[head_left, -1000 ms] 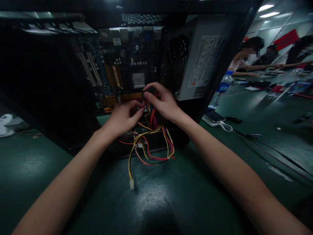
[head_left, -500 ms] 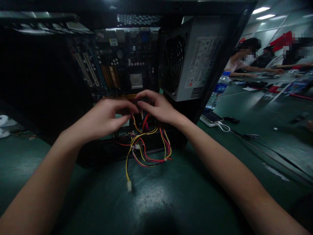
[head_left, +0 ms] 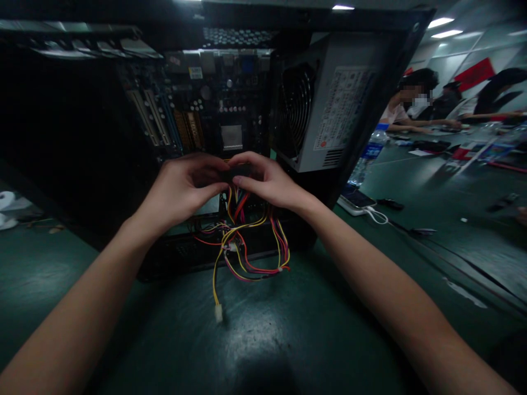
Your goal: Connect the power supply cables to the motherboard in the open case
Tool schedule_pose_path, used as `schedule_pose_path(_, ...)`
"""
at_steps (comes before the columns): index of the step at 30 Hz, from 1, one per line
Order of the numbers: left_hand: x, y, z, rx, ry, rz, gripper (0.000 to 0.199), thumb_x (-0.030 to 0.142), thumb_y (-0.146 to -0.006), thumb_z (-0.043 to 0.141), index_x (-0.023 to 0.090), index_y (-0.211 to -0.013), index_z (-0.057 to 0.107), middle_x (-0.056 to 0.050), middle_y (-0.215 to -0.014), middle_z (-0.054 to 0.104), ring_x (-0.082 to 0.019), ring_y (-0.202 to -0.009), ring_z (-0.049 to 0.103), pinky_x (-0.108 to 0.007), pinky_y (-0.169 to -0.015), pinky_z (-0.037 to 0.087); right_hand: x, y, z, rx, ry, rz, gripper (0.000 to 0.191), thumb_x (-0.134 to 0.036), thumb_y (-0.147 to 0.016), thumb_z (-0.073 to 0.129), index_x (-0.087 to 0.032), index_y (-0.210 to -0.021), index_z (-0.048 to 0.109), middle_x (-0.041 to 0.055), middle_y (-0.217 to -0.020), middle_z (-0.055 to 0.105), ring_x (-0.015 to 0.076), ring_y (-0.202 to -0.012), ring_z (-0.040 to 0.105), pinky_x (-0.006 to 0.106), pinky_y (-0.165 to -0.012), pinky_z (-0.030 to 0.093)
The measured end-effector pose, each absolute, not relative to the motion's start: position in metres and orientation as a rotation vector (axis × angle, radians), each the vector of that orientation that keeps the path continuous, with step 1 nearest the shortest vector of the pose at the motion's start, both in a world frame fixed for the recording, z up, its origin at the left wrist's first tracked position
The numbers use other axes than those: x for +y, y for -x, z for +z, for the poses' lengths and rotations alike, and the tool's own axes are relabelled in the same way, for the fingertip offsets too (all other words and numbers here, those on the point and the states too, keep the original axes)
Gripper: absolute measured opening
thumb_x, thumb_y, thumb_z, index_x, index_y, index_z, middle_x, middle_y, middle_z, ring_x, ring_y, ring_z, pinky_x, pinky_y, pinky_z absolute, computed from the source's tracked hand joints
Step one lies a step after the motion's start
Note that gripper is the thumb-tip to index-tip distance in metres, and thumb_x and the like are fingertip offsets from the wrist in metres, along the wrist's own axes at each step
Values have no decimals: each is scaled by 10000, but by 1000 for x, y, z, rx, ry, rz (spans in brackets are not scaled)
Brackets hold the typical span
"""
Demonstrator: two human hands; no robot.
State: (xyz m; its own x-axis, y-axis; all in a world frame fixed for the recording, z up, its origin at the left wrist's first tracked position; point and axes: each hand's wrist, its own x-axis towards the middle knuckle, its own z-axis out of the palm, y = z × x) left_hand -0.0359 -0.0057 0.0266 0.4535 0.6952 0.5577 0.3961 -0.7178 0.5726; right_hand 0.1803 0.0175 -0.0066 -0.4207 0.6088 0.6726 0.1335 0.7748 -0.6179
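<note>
An open black computer case (head_left: 74, 164) stands on a green table, its motherboard (head_left: 206, 104) facing me. My left hand (head_left: 181, 184) and my right hand (head_left: 267, 181) meet at the board's lower edge, thumbs and fingers curled towards each other. Between the fingertips both hands grip the end of a power cable (head_left: 241, 206) of yellow, red and dark wires; its plug is mostly hidden by the fingers. More loose wires (head_left: 263, 270) loop over the case's front rim. A white connector (head_left: 218, 313) dangles from yellow wires above the table.
A grey power supply (head_left: 341, 104) with a fan sits in the upper right of the case. Right of the case are a water bottle (head_left: 366, 156), a phone (head_left: 357, 198) and a white cable (head_left: 377, 215). Other people (head_left: 411, 104) work at the far right.
My left hand has shifted right and slightly up, closing in on my right hand. The right hand stays nearly in place. The view has tilted slightly.
</note>
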Motion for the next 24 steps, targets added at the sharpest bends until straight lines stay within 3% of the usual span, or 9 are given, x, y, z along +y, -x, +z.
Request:
schedule_pose_path(11, -6, 32, 22, 1001, -2399, 1173, 300, 388, -832, 739, 204, -1069, 751, -63, -1061, 777, -230, -958, 733, -364, -914, 608, 21, -180, -9, -1977, 577, 614, 324, -397, -914, 659, -190, -1164, 648, 76, -1213, 678, 228, -1142, 621, 396, -1009, 504)
schedule_pose_path(15, -10, 31, 23, 1031, -2475, 1265, 279, 378, -843, 726, 214, -1068, 754, -56, -1059, 773, -227, -946, 730, -348, -899, 606, 18, -181, -8, -1967, 649, 514, 330, -447, -1013, 505, -205, -1184, 651, 60, -1203, 677, 218, -1174, 611, 380, -1043, 491)
schedule_pose_path(18, -12, 31, 24, 1064, -2504, 1332, 258, 357, -847, 723, 209, -1056, 753, -51, -1053, 771, -229, -945, 730, -348, -892, 606, 15, -183, -8, -2000, 659, 321, 378, -364, -1066, 346, -197, -1248, 632, 74, -1244, 660, 217, -1238, 585, 400, -1105, 457)
schedule_pose_path(24, -3, 37, 22, 1102, -2441, 1321, 237, 376, -853, 727, 245, -1050, 744, -28, -1038, 773, -226, -937, 735, -358, -892, 615, 17, -182, -10, -2207, 580, -163, 414, -153, -982, 414, -217, -1351, 590, 106, -1467, 527, 256, -1420, 440, 499, -1193, 375)
